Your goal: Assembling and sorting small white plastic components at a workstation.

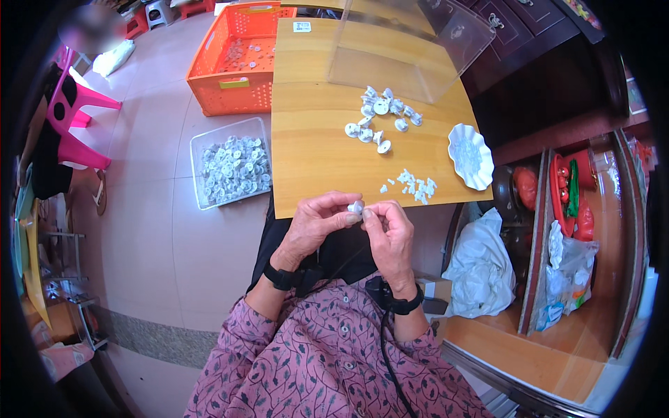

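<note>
Near the front edge of the wooden table, my left hand (311, 226) pinches a small grey-white round plastic part (356, 207) between thumb and fingers. The fingertips of my right hand (390, 237) are closed against the side of that part; whatever they hold is too small to make out. Just beyond my right hand lies a loose group of tiny white plastic pieces (420, 187). Farther back is a pile of similar knob-like parts (381, 106), several with a round flange and a stem.
A white scalloped dish (456, 165) holds small clear pieces at the table's right edge. A clear plastic box (376, 63) stands at the back. Left of the table (306, 153) are a clear bin (196, 174) full of similar parts and an orange crate (230, 95). Shelves stand right.
</note>
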The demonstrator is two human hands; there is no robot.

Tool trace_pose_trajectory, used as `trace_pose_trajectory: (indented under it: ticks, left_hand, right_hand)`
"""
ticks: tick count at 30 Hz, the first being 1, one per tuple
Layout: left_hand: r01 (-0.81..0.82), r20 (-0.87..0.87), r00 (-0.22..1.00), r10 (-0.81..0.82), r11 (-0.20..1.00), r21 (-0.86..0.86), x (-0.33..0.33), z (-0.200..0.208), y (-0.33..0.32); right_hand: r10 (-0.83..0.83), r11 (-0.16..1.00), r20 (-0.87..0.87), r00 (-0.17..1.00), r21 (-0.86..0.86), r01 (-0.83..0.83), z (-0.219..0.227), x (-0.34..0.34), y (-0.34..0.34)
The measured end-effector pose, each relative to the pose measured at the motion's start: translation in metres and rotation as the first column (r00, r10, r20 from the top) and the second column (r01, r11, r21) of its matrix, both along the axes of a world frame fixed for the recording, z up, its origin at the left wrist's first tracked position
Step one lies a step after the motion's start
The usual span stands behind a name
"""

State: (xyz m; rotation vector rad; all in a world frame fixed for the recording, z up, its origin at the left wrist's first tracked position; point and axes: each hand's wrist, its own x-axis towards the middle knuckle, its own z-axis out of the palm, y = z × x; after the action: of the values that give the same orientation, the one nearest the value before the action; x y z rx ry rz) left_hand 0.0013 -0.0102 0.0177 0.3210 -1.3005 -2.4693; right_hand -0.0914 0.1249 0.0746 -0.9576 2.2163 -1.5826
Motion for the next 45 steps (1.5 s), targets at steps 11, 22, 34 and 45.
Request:
trace_pose_trajectory:
  ticks: [11, 22, 34, 45]
  left_hand:
    - [-0.026, -0.029, 0.999, 0.028, 0.999, 0.045, 0.007, -0.005, -0.007]
    - [-0.619, 0.157, 0.774, 0.613, 0.785, -0.020, 0.046, -0.038, -0.130]
    - [-0.547, 0.237, 0.712, 0.661, 0.733, -0.404, 0.040, -0.024, -0.145]
    - [-0.249, 0.048, 0.891, 0.452, 0.574, -0.780, -0.089, 0.021, -0.024]
  right_hand:
    - [-0.008, 0.998, -0.037, 0.999, 0.065, 0.011, -0.003, 0.003, -0.002]
    - [-0.061, 0.991, -0.157, 0.986, 0.106, 0.078, -0.024, -0.015, 0.021]
    - [-0.140, 0.940, -0.592, 0.794, 0.173, 0.295, -0.051, -0.054, 0.011]
    - [-0.023, 0.910, -0.734, 0.679, 0.265, 0.318, -0.048, -0.064, 0.009]
